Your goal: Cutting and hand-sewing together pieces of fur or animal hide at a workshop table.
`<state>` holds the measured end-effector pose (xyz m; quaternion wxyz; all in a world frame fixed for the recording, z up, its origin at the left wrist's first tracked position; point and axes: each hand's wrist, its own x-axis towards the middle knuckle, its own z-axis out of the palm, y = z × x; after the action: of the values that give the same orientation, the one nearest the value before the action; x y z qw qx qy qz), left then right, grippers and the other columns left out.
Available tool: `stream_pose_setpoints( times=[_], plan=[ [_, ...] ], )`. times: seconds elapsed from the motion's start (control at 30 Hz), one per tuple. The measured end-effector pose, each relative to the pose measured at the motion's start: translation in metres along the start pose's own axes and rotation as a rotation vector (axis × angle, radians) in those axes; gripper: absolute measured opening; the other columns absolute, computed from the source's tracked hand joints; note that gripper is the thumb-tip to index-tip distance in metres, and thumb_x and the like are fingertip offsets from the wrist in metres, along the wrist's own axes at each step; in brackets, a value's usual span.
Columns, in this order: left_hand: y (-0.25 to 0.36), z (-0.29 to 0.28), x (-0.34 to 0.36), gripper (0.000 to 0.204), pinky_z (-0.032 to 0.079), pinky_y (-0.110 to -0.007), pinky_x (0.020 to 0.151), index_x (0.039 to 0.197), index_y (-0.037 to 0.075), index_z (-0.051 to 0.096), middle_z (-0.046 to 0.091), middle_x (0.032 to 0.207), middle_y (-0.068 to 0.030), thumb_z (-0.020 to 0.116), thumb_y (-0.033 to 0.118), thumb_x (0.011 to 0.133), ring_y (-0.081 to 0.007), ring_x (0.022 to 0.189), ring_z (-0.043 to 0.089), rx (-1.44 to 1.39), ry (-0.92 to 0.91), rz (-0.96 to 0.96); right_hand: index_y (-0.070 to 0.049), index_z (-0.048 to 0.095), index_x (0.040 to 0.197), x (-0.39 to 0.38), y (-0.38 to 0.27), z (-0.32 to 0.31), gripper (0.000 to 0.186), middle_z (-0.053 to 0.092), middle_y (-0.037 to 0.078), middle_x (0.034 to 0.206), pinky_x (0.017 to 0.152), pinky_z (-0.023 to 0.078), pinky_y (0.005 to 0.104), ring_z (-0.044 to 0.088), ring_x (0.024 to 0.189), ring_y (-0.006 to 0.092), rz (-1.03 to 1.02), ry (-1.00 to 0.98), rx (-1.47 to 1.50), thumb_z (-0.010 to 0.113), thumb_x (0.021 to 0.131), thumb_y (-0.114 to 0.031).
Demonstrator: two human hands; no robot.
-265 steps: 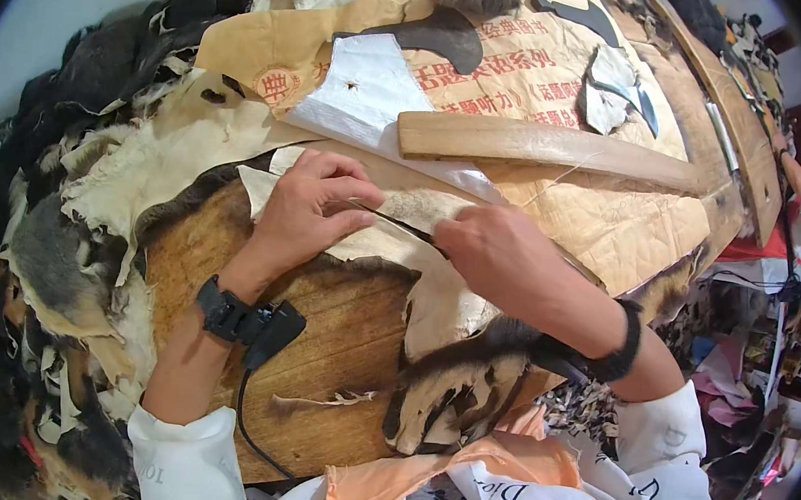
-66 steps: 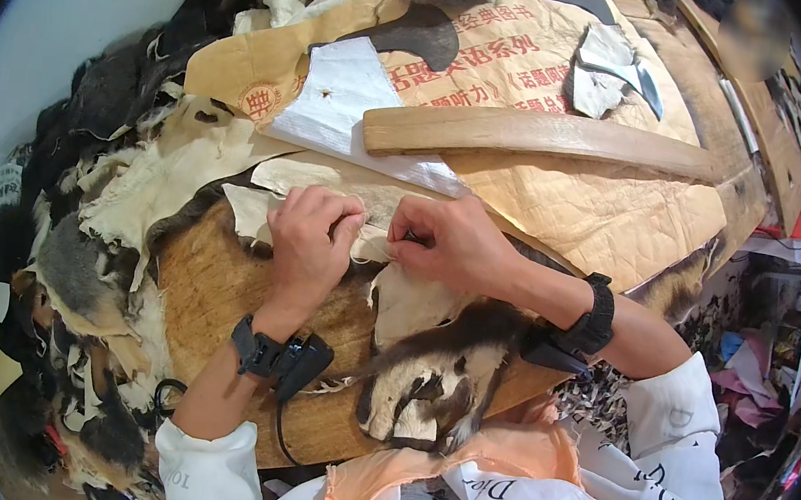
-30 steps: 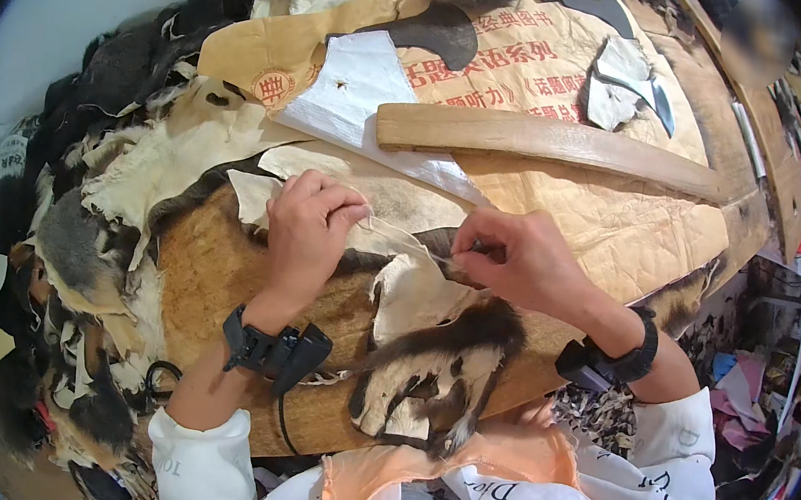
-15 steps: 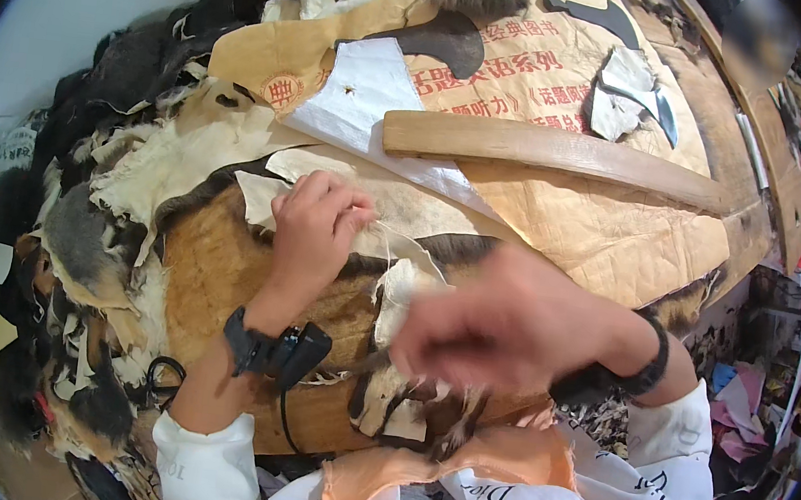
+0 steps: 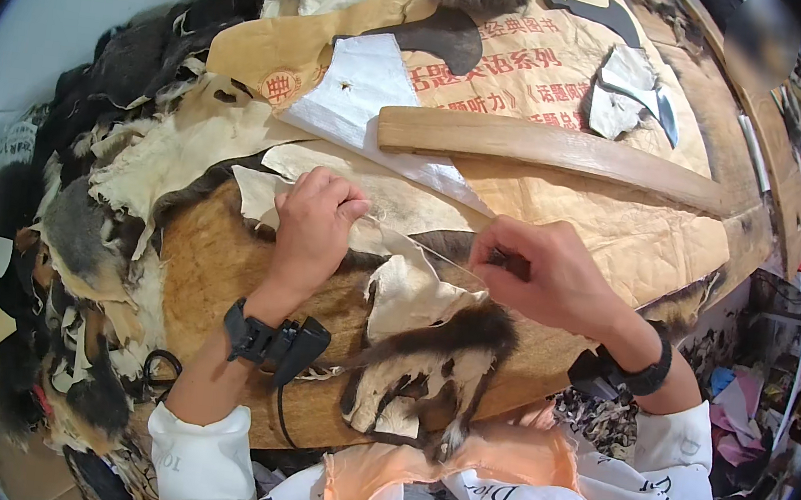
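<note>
My left hand is closed in a pinch on the edge of a pale-backed fur pelt, whose skin side faces up. From beside its fingertips a thin pale thread runs taut to my right hand. That hand is closed on the thread; whether a needle is in its fingers cannot be made out. Below the thread lies a cream flap of skin, joined or overlapping with a dark brown fur piece that has cream patches. A worn wooden board supports them.
A curved wooden bar lies across brown printed paper and a white sheet. Beyond are a dark broad-bladed tool and another dark blade. Fur scraps heap up at left. A black loop sits near my left sleeve.
My right hand has swung up and to the right, away from the pelt, drawing the thread straight. The cream flap and dark fur piece below are now uncovered. My left hand has barely moved.
</note>
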<state>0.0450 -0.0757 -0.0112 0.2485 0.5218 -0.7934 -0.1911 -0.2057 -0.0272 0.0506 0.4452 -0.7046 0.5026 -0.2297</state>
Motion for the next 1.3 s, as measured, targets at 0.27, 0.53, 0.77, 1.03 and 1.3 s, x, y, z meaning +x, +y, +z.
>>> stream_pose_setpoints(
  times=[0.27,0.53,0.77,1.03,1.3],
  plan=[
    [0.009,-0.008,0.006,0.010,0.037,-0.036,0.070,0.081,0.008,0.063,0.056,0.081,-0.0051,0.063,0.017,0.079,-0.0220,0.080,0.055,0.132,-0.016,0.020,-0.002,0.057,0.088,-0.040,-0.013,-0.043,0.009,0.058,-0.002,0.075,0.053,0.042,0.0196,0.054,0.066,0.0034,-0.077,-0.225,0.737,0.060,0.080,-0.003],
    [0.018,0.000,0.019,0.009,0.044,-0.021,0.058,0.080,0.001,0.070,0.064,0.072,-0.0028,0.067,0.009,0.076,-0.0069,0.064,0.055,-0.630,-0.460,-0.236,0.000,0.051,0.091,-0.046,0.000,-0.045,0.009,0.051,-0.002,0.075,0.050,0.037,0.0147,0.047,0.062,0.0016,0.012,0.081,0.718,0.053,0.082,-0.002],
    [0.015,0.002,0.021,0.014,0.042,-0.020,0.052,0.079,0.000,0.070,0.063,0.066,-0.0012,0.065,0.013,0.078,-0.0045,0.058,0.053,-0.533,-0.426,-0.202,0.002,0.051,0.088,-0.047,-0.045,-0.034,0.011,0.051,0.002,0.077,0.057,0.036,0.0168,0.047,0.064,0.0047,0.077,0.197,0.643,0.054,0.078,0.003],
    [0.012,0.011,0.022,0.019,0.044,-0.023,0.051,0.082,0.002,0.070,0.065,0.064,-0.0039,0.066,0.020,0.078,-0.0063,0.054,0.054,-0.694,-0.329,-0.091,0.003,0.052,0.089,-0.020,-0.089,-0.009,0.014,0.051,0.007,0.076,0.044,0.035,0.0176,0.045,0.054,0.0078,-0.470,0.425,0.392,0.051,0.075,0.002],
    [-0.050,-0.071,0.029,0.016,0.047,-0.027,0.069,0.094,0.009,0.069,0.066,0.087,-0.0059,0.065,0.012,0.079,-0.0143,0.080,0.060,-0.455,-0.068,0.038,-0.011,0.062,0.106,0.080,-0.102,0.043,0.023,0.049,-0.001,0.059,0.047,0.033,0.0216,0.040,0.052,0.0039,-0.003,0.242,-0.061,0.055,0.084,-0.010]
  ],
)
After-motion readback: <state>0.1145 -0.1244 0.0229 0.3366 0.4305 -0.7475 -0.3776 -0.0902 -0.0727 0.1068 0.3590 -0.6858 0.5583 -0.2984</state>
